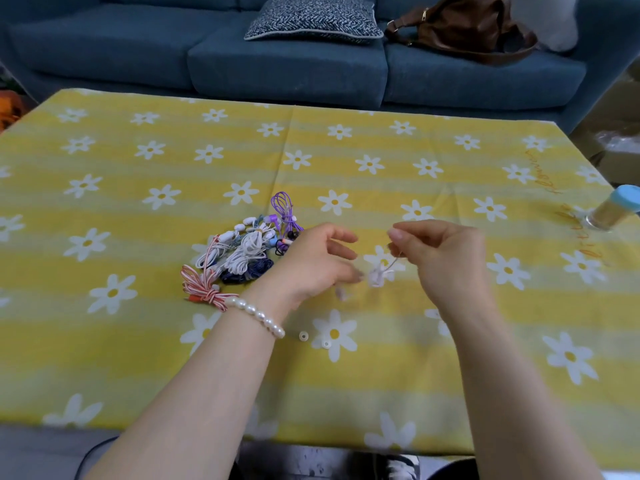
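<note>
I have the right hand (446,258) raised a little above the yellow daisy tablecloth (346,150), thumb and forefinger pinched on a thin white earphone cord (394,261), the other fingers curled in. The earbud (376,277) hangs from that cord low over the cloth, between the two hands and near the middle of the table. The left hand (318,261) is half open with loosely bent fingers. I see nothing in it, and its lowest fingertip is too blurred for me to tell whether it touches the earbud. A second pale blurred bit (341,293) sits just near of that fingertip; I judge it to be the other earbud.

My main worry is the pinch: the cord is thin and slick, held at one point only, so a quick tug from the left hand could pull it free and drop the earbud. The loose cord could also loop into a knot as I gather it.

To the left, touching the left hand's knuckle side, lies the pile of bundled earphones (249,251). A wide sweep of that hand could drag a bundle along or snag the loose cord in it.

Two small clear ear tips (303,336) lie on the cloth near of the hands, just by the left wrist, where a forearm coming down could flick them off the near edge
</note>
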The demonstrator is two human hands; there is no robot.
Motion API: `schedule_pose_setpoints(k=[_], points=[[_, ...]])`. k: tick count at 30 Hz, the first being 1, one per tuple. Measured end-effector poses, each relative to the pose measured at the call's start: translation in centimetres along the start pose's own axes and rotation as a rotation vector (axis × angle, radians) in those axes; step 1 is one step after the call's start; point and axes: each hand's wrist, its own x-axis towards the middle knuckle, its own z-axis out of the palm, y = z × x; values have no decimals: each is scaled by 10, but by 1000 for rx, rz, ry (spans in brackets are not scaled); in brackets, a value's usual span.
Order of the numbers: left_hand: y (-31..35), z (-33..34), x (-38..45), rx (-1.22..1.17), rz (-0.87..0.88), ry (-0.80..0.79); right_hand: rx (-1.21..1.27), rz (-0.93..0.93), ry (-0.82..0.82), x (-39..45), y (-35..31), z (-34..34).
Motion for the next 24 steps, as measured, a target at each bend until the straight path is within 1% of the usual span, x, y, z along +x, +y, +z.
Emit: schedule_pose_setpoints(k=[1,2,3,6,8,11,17,21,24], points=[[-4,-3,1,171,0,31,37,-4,3,0,-1,-3],[-6,-6,1,321,-12,28,59,-7,6,1,-2,-5],[-9,-7,0,452,-33,-7,62,-9,6,1,-3,-6],[-14,-3,-6,791,-110,-223,38,7,8,3,-2,-8],[-19,1,-7,902,-163,-326,22,8,20,5,-2,-10],[-27,2,-4,1005,-206,-345,9,-3,22,7,-1,-11],[-31,4,-10,1156,-130,-249,-14,-17,7,9,2,-11],[-36,2,-10,1073,-103,-241,-16,-22,19,10,2,-13],[-38,1,-12,1022,-40,-249,-7,-22,25,10,1,-14]])
